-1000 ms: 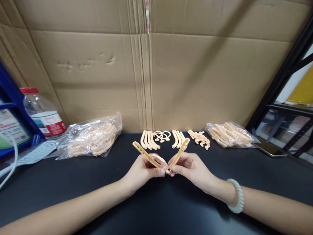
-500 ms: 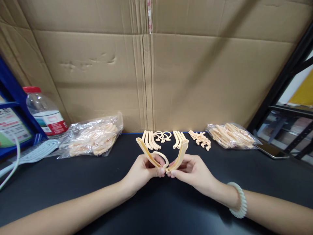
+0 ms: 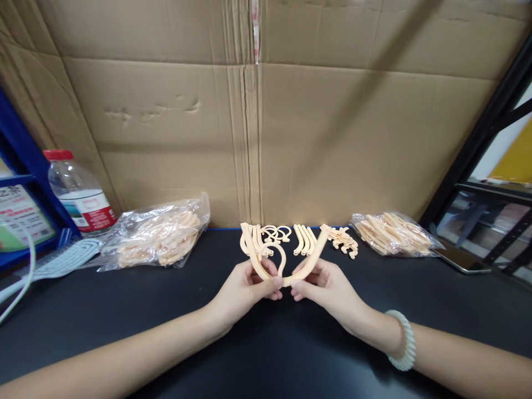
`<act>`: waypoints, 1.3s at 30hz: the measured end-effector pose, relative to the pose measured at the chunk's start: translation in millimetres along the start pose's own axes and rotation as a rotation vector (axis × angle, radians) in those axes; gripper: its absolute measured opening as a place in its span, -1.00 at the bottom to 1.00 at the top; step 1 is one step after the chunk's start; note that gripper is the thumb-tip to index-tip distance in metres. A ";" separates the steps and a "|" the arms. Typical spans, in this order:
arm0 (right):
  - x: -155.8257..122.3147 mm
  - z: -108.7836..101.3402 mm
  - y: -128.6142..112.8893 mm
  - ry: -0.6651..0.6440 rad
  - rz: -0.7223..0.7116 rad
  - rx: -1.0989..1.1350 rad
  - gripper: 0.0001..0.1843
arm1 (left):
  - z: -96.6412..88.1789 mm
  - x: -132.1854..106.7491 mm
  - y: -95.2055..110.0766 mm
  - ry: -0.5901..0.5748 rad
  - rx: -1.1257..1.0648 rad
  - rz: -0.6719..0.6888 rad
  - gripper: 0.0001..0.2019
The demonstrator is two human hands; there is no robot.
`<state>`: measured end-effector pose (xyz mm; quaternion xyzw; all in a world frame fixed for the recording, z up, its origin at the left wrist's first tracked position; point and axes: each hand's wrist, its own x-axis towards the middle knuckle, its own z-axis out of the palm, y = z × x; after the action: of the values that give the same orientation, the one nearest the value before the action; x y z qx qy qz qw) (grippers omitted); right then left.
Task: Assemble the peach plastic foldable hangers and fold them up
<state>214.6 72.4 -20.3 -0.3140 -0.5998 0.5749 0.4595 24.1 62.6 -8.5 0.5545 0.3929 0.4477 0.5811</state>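
Two hands: left hand [image 3: 249,288] and right hand [image 3: 328,285] sit low over the black table [image 3: 266,343], the fingers of each closed in a pinch.
Hanger: a beige plastic hanger [image 3: 310,260] is gripped by both hands at its bottom joint. Its arms stand up in a V beyond the fingertips, with the hook loop between them.
Loose parts: rows of beige pieces [image 3: 305,238] lie just behind.
Bags: one clear bag [image 3: 158,235] lies to the left and another bag [image 3: 394,230] to the right.
Backdrop: cardboard wall [image 3: 257,138].

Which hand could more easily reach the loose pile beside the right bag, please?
Probably the right hand: it lies nearer that pile than the left hand, though both hold the hanger.
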 end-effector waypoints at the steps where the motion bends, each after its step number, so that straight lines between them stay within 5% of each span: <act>1: 1.4 -3.7 -0.1 0.026 -0.008 0.022 -0.73 | -1.2 0.8 0.1 0.015 -0.020 -0.015 -0.70; 6: 16.4 -44.0 -0.9 -0.088 0.070 0.106 -0.72 | -17.9 9.8 3.6 0.066 -0.013 -0.043 -0.69; 12: 41.7 -104.5 -6.2 -0.248 0.054 -0.367 -0.68 | -63.8 30.1 17.4 -0.055 0.172 0.016 -0.68; 16: 47.1 -124.1 -14.2 -0.347 0.076 -0.540 -0.68 | -89.2 39.5 24.2 -0.155 0.366 0.068 -0.71; 25: 37.6 -112.2 -23.7 -0.378 -0.034 -0.795 -0.77 | -89.6 37.3 20.5 -0.256 0.760 0.191 -0.83; 39: 34.0 -99.8 -17.7 -0.347 -0.136 -1.042 -0.83 | -89.5 37.0 19.6 -0.282 0.889 0.242 -0.77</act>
<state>295.4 140.7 -4.8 -0.3611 -0.8908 0.2143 0.1737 -52.1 123.8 5.7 0.8463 0.3964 0.2213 0.2789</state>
